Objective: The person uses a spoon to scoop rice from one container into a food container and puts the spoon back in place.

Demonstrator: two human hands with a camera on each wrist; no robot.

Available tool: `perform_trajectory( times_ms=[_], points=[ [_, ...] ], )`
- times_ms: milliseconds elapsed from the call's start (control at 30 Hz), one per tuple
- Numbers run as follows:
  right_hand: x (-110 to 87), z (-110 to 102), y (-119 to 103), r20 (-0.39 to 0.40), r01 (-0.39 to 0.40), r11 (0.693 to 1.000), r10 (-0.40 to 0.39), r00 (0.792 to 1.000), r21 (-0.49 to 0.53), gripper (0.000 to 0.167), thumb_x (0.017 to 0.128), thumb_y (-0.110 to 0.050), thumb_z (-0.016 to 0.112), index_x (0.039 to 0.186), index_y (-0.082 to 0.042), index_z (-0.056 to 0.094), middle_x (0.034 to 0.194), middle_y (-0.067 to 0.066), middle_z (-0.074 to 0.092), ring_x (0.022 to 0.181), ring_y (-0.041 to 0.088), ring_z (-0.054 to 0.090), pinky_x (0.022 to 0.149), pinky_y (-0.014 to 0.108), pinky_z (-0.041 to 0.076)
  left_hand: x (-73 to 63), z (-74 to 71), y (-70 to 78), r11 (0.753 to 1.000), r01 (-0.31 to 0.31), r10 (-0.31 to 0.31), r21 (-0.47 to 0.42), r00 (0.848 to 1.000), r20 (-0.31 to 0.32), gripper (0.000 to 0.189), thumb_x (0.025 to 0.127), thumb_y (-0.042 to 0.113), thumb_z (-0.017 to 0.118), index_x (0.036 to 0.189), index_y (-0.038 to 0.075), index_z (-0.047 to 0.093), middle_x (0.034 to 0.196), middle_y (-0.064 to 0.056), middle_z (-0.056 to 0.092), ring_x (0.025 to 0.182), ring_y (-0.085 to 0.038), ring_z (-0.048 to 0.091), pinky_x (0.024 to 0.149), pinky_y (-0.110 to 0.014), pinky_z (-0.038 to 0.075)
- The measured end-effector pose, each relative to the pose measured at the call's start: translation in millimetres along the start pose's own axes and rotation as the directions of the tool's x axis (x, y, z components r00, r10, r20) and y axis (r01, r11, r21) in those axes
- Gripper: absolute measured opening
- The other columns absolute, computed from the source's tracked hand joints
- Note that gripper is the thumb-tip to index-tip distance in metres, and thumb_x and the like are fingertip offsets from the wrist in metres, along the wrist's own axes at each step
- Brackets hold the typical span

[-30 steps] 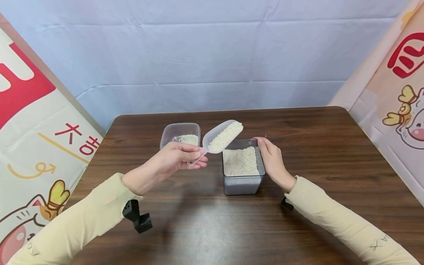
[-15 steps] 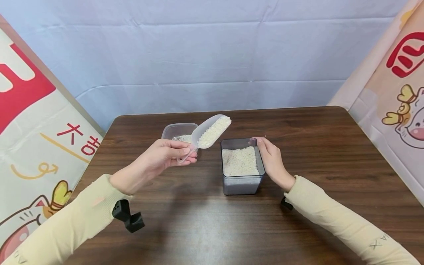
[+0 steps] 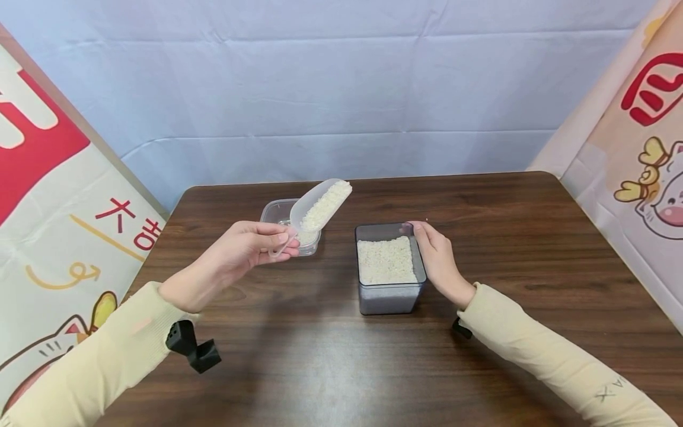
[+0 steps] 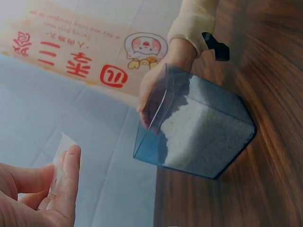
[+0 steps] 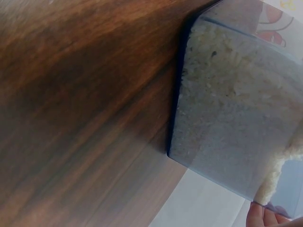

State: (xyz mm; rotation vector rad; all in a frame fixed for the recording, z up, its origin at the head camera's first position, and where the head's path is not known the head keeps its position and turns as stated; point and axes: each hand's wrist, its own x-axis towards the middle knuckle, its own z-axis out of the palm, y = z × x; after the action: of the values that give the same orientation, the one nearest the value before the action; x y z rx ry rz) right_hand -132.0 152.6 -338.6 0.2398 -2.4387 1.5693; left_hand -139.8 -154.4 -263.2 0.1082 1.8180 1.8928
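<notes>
My left hand [image 3: 240, 250] pinches the handle of a translucent white scoop [image 3: 303, 209] between thumb and fingers. White rice [image 3: 326, 206] fills the scoop, which is held tilted up to the right, over the right part of a small clear plastic tub [image 3: 270, 212]. Some rice shows in the tub; the hand and scoop hide part of it. My right hand [image 3: 440, 264] grips the far right rim of a dark see-through container [image 3: 388, 301] standing on the table, much of it full of rice [image 3: 386, 261]. Fingertips [image 5: 256, 215] show at its rim in the right wrist view.
Both containers stand on a dark brown wooden table [image 3: 512, 237]. A pale blue cloth [image 3: 341, 89] hangs behind its far edge. Printed banners [image 3: 635, 154] flank the table on both sides. Each wrist carries a small black mount [image 3: 193, 347].
My left hand has moved left and slightly away with the loaded scoop, from beside the dark container's rim to over the clear tub. The right hand and dark container have stayed put.
</notes>
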Motion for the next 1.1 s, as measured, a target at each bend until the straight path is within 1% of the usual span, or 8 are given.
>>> perform_trajectory(
  times_ms=[333,433,500,633,700,800,967,1100],
  points=[
    [0.2,0,0,0.002,-0.010,1.000,0.010,1.000,-0.006,0.035,0.100,-0.011,0.032,0.114,0.012,0.054,0.108,0.027,0.060,0.108,0.035,0.053,0.096,0.042,0.041,-2.8,-13.1,-0.2,1.000,-0.010,0.010,-0.017,1.000,-0.023,0.035,0.089,-0.006,0.051,0.120,-0.019,0.043,0.083,-0.008,0.068,0.078,-0.016,0.066,0.077,-0.024,0.055],
    [0.2,0,2,0.004,-0.005,1.000,0.005,1.000,-0.009,0.036,0.101,-0.012,0.031,0.114,0.012,0.053,0.108,0.028,0.059,0.108,0.036,0.053,0.095,0.043,0.041,-3.3,-16.8,-0.7,0.999,-0.013,0.012,-0.043,1.000,-0.025,0.025,0.088,-0.006,0.051,0.112,-0.012,0.052,0.083,-0.009,0.068,0.079,-0.017,0.066,0.077,-0.025,0.055],
    [2.0,0,11,0.003,-0.005,1.000,0.005,1.000,-0.001,0.036,0.101,-0.014,0.031,0.114,0.011,0.054,0.108,0.026,0.060,0.108,0.035,0.053,0.096,0.042,0.041,-3.3,-19.3,-1.2,0.998,-0.015,0.014,-0.055,1.000,-0.026,0.017,0.088,-0.006,0.051,0.103,-0.004,0.059,0.083,-0.009,0.068,0.079,-0.017,0.066,0.077,-0.025,0.055],
    [6.5,2,31,0.002,-0.004,1.000,0.004,1.000,-0.006,0.038,0.101,-0.021,0.032,0.116,0.005,0.056,0.109,0.021,0.062,0.109,0.030,0.054,0.096,0.039,0.041,-2.4,-24.3,-2.3,0.997,-0.013,0.011,-0.076,1.000,-0.030,0.021,0.089,-0.007,0.050,0.090,0.007,0.065,0.083,-0.010,0.068,0.079,-0.018,0.067,0.076,-0.024,0.055],
    [8.3,3,39,-0.002,-0.008,1.000,0.008,1.000,-0.009,0.040,0.101,-0.025,0.032,0.116,0.002,0.057,0.109,0.018,0.063,0.109,0.026,0.054,0.096,0.037,0.041,-1.8,-26.6,-2.8,0.996,-0.011,0.008,-0.088,0.999,-0.034,0.022,0.089,-0.008,0.049,0.090,0.007,0.065,0.083,-0.011,0.068,0.079,-0.018,0.067,0.076,-0.024,0.055],
    [9.0,4,43,-0.006,0.002,1.000,-0.002,1.000,-0.013,0.043,0.101,-0.029,0.031,0.115,0.001,0.057,0.108,0.017,0.063,0.108,0.025,0.055,0.096,0.036,0.042,-0.4,-30.4,-3.7,0.994,-0.010,0.005,-0.105,0.999,-0.045,0.023,0.089,-0.008,0.048,0.089,0.006,0.065,0.083,-0.011,0.068,0.078,-0.018,0.067,0.075,-0.024,0.055],
    [9.7,4,43,-0.006,0.015,0.999,-0.016,1.000,-0.029,0.043,0.101,-0.031,0.031,0.115,0.000,0.058,0.107,0.015,0.064,0.107,0.024,0.055,0.095,0.037,0.042,2.2,-36.5,-5.8,0.992,-0.009,0.002,-0.122,0.998,-0.059,0.026,0.089,-0.008,0.048,0.085,0.008,0.068,0.082,-0.012,0.068,0.078,-0.019,0.067,0.076,-0.025,0.055],
    [10.0,4,43,-0.008,0.012,1.000,-0.012,1.000,-0.029,0.043,0.101,-0.031,0.031,0.115,0.000,0.058,0.107,0.015,0.064,0.107,0.024,0.055,0.095,0.037,0.042,4.1,-40.8,-7.9,0.991,-0.005,-0.004,-0.134,0.998,-0.060,0.026,0.090,-0.009,0.047,0.087,0.007,0.067,0.082,-0.012,0.068,0.079,-0.018,0.067,0.076,-0.025,0.055]
  ],
)
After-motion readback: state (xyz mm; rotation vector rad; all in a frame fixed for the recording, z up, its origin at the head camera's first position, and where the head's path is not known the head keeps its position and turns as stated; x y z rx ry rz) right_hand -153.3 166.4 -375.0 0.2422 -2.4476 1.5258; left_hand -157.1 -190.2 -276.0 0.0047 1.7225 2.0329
